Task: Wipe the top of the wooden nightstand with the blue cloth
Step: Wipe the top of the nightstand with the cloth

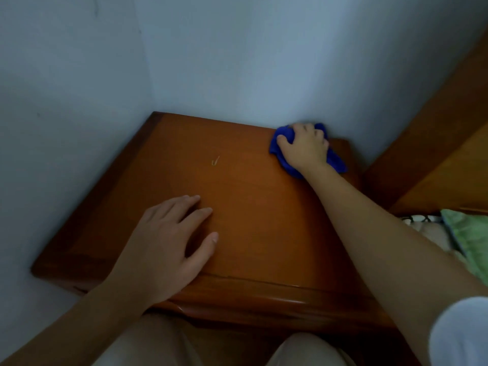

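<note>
The wooden nightstand (245, 196) stands in a wall corner, its reddish-brown top filling the middle of the view. My right hand (303, 146) grips the bunched blue cloth (280, 140) at the top's far right corner, close against the back wall. Cloth folds stick out to the left of my fingers and below my wrist. My left hand (169, 233) rests flat on the near left part of the top, fingers straight and spread.
A small pale scratch or scrap (215, 161) shows near the top's middle. Pale walls (79, 101) hem the nightstand at left and back. A wooden bed headboard (435, 154) rises on the right, with green bedding (467, 239) below it. My knees are near the front edge.
</note>
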Motion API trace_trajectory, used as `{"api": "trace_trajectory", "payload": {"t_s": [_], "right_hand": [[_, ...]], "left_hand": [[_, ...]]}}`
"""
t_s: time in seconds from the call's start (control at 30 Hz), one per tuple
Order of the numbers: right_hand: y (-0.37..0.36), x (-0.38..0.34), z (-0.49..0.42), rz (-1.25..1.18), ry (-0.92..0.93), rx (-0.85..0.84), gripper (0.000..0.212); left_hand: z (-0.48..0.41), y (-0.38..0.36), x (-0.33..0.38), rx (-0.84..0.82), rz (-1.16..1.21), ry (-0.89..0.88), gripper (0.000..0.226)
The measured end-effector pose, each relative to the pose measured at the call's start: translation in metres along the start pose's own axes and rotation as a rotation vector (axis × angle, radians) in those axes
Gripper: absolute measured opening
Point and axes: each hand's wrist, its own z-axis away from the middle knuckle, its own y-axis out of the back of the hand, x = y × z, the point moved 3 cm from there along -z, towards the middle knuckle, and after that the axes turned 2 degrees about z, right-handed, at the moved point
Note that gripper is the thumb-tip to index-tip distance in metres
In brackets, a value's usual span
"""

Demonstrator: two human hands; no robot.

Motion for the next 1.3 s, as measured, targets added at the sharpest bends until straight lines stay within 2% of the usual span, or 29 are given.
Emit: {"api": "trace_trajectory", "payload": {"t_s": [0.23,0.33,0.43,0.57,0.73,0.83,0.93,1.03,1.2,1.3], "right_hand": [[-0.021,-0.100,0.048,-0.080,0.347,-0.089,0.053],[-0.013,-0.100,0.079,-0.128,0.480,-0.132,0.049],[0.003,-0.071,0.105,-0.165,0.539,-0.146,0.048],[0.022,-0.007,0.117,-0.144,0.461,-0.076,0.046],[0.037,0.075,0.082,-0.038,0.160,0.031,0.046],[0.030,0.080,0.054,-0.005,0.028,0.053,0.047],[0.016,0.051,0.032,-0.002,0.008,0.050,0.048],[0.003,0.002,0.023,-0.027,0.074,0.018,0.050],[-0.021,-0.105,0.061,-0.132,0.415,-0.077,0.048],[-0.027,-0.140,0.084,-0.178,0.600,-0.131,0.046]], "left_hand": [[0.000,0.002,0.000,0.012,0.014,0.000,0.056],[0.000,0.001,0.000,0.021,0.011,-0.006,0.055],[0.002,-0.001,-0.001,0.024,0.005,-0.012,0.055],[0.004,-0.004,-0.004,0.023,-0.004,-0.015,0.058],[0.003,-0.005,-0.002,0.036,-0.006,-0.020,0.057],[0.002,-0.004,-0.001,0.039,-0.004,-0.014,0.056],[0.001,-0.002,-0.001,0.036,0.004,-0.005,0.056],[0.001,0.000,0.000,0.032,0.006,0.005,0.055],[0.000,0.004,0.004,0.018,-0.008,0.005,0.056],[0.003,0.004,0.005,0.015,-0.010,-0.004,0.057]]}}
